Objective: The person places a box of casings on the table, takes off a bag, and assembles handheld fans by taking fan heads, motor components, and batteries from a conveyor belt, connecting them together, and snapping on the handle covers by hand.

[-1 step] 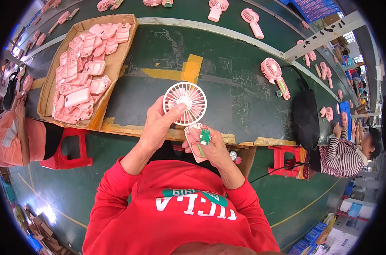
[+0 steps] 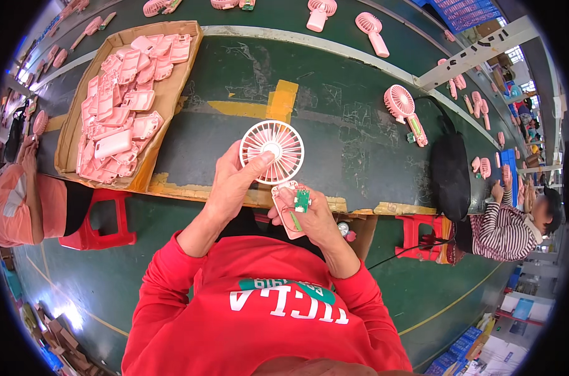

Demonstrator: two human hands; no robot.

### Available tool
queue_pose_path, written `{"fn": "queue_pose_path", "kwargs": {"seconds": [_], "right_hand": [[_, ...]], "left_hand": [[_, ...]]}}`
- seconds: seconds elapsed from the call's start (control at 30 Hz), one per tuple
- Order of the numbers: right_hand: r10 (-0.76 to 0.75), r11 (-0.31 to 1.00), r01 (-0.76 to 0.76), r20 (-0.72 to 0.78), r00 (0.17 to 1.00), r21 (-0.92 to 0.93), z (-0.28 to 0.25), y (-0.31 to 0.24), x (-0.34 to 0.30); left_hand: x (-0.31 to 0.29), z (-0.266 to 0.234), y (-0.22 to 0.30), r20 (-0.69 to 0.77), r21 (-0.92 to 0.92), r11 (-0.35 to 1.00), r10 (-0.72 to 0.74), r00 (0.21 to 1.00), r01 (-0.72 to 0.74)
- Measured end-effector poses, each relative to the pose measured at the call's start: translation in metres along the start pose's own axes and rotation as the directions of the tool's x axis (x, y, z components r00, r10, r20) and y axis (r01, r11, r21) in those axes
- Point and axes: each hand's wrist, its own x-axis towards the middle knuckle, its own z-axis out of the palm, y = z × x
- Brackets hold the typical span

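A small pink handheld fan (image 2: 285, 136) is in front of me at the table's near edge, its round grille facing up. My left hand (image 2: 230, 180) grips the fan head from the left, thumb pressed on the hub. Around the fan's handle (image 2: 290, 230) my right hand (image 2: 317, 216) is closed. The handle is open, with thin wires showing inside. A green circuit board (image 2: 302, 201) lies over it by my right fingers. Some of those fingers are hidden behind the handle.
To the left stands a cardboard tray (image 2: 161, 135) heaped with pink shell pieces (image 2: 114, 143). On the right lie another pink fan (image 2: 399, 102) and a black bag (image 2: 450, 172). A conveyor (image 2: 268, 17) with more fans runs beyond a metal rail. Co-workers sit at both sides by red stools (image 2: 103, 224).
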Motion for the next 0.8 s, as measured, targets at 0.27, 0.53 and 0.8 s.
{"fn": "queue_pose_path", "kwargs": {"seconds": [0.27,0.53,0.8], "right_hand": [[0.088,0.996,-0.087,-0.081,0.993,0.027,-0.002,0.007,0.011],[0.099,0.993,-0.092,-0.1,0.99,0.077,-0.014,0.005,0.016],[0.178,0.975,-0.17,0.042,0.983,-0.14,-0.038,-0.005,0.028]], "left_hand": [[0.011,-0.005,-0.005,0.017,0.144,0.989,0.033,0.999,-0.035],[-0.003,0.006,0.007,0.31,0.694,0.393,0.593,0.743,-0.603],[0.026,0.016,0.016,0.795,0.552,0.219,0.154,0.587,-0.805]]}}
